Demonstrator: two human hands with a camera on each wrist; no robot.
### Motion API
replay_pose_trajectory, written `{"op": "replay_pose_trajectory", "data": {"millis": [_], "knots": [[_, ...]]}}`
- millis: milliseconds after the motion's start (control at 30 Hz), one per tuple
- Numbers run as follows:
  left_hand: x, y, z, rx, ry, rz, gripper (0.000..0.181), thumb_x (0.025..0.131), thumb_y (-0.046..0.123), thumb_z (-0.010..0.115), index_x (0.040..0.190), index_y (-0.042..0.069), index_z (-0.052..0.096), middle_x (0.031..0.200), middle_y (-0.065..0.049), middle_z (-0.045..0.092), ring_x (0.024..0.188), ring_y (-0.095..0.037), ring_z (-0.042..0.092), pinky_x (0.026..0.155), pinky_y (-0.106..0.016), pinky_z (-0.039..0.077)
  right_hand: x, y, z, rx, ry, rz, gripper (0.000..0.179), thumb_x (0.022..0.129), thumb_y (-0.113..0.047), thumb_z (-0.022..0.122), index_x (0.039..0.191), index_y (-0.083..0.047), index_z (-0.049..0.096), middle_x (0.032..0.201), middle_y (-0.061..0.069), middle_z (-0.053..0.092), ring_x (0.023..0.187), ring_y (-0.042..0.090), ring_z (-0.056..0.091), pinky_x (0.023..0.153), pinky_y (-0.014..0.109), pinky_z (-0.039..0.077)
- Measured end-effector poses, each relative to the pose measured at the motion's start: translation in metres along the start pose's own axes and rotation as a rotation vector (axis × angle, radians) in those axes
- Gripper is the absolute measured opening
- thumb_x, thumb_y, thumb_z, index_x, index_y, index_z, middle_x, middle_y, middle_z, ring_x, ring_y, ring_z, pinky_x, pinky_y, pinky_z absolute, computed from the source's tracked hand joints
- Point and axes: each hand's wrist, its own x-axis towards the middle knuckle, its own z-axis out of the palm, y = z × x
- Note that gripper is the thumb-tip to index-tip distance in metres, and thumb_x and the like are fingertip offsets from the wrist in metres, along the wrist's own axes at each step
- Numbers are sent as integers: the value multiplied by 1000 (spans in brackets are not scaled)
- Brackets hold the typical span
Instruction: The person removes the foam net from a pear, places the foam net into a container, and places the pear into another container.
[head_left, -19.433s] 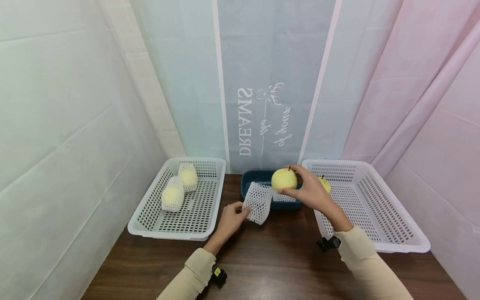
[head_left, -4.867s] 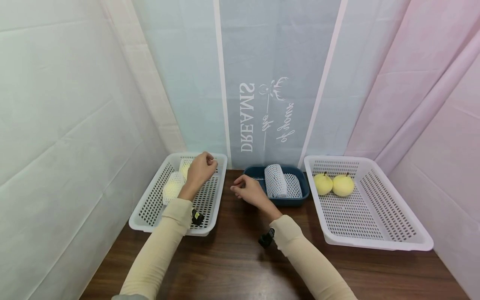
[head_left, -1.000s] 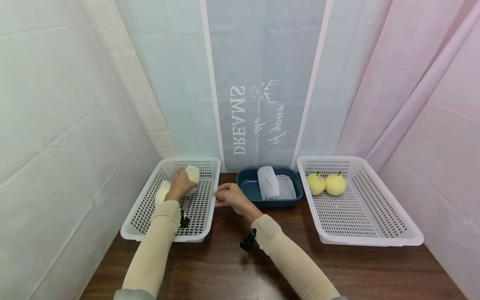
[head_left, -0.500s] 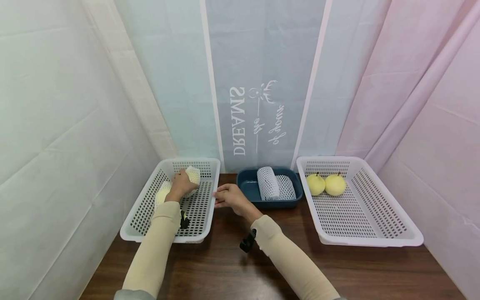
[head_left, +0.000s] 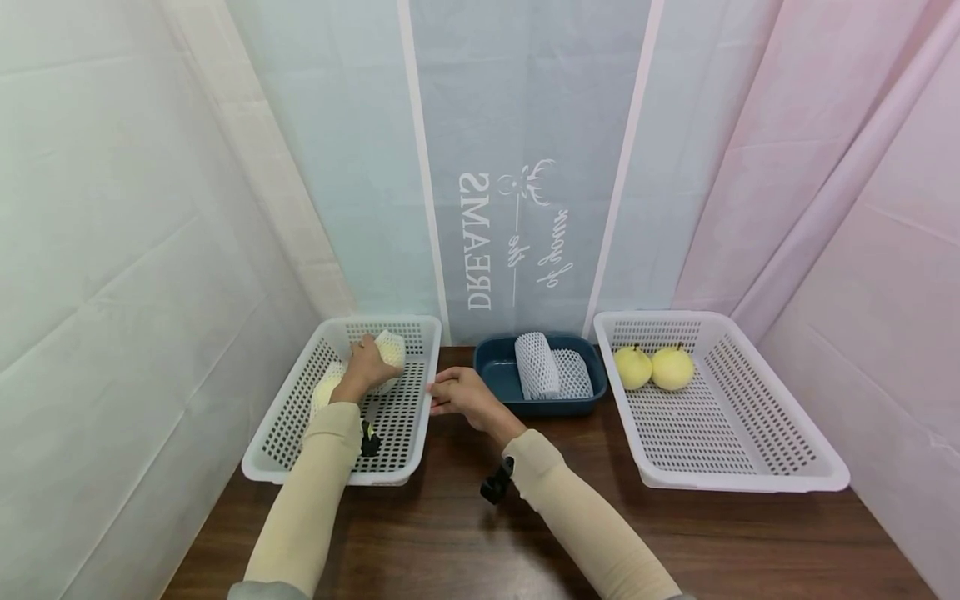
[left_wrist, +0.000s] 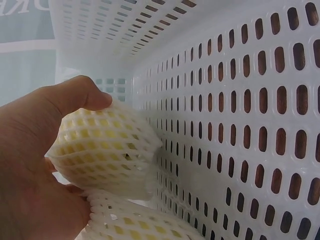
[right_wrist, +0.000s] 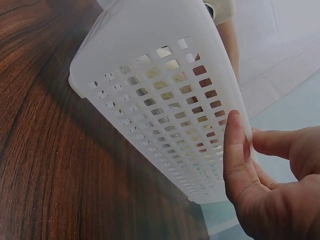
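Observation:
In the white left basket [head_left: 255, 467], my left hand [head_left: 363, 367] grips a yellow pear [left_wrist: 107, 137] wrapped in a white foam net, its thumb over the top. Another net-wrapped pear [left_wrist: 145, 225] lies close beside it, partly covered by the hand in the head view. My right hand [head_left: 465, 396] pinches the near right side rim of this basket, thumb on one face and fingers [right_wrist: 235, 145] on the outer face. The perforated basket wall [right_wrist: 165, 95] stands over the wooden table in the right wrist view.
A dark blue tray [head_left: 495, 379] between the baskets holds foam net sleeves [head_left: 536, 367]. At the right, a second white basket [head_left: 750, 483] holds two bare pears [head_left: 671, 368]. Fabric walls enclose the back and sides of the wooden table [head_left: 465, 533].
Earlier my hands held a foam net and a bare pear over the tray. Since then my left hand has lowered onto a wrapped pear; my right has moved left to the basket rim.

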Motion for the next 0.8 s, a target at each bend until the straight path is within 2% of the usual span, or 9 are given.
{"op": "replay_pose_trajectory", "data": {"millis": [233, 533, 800], "knots": [[0, 2, 0, 2, 7, 14, 105, 91, 32, 77, 161, -12, 13, 150, -45, 40, 139, -58, 46, 110, -67, 45, 0, 0, 0, -8, 1, 0, 40, 105, -5, 63, 138, 15, 52, 120, 27, 69, 84, 19, 71, 83, 36, 65], [-1, 8, 1, 13, -15, 38, 111, 92, 37, 74, 165, -10, 5, 162, -43, 29, 148, -57, 38, 117, -66, 40, 1, 2, -1, -13, 9, 4, 38, 105, -4, 63, 137, 14, 53, 121, 28, 68, 86, 21, 71, 81, 34, 65], [-2, 13, 1, -29, -1, 81, 100, 94, 36, 75, 162, -8, 16, 154, -39, 40, 139, -53, 49, 109, -64, 47, 1, 2, -2, -21, -5, -8, 37, 106, -5, 62, 137, 14, 54, 124, 29, 68, 86, 21, 72, 84, 37, 65]]}}
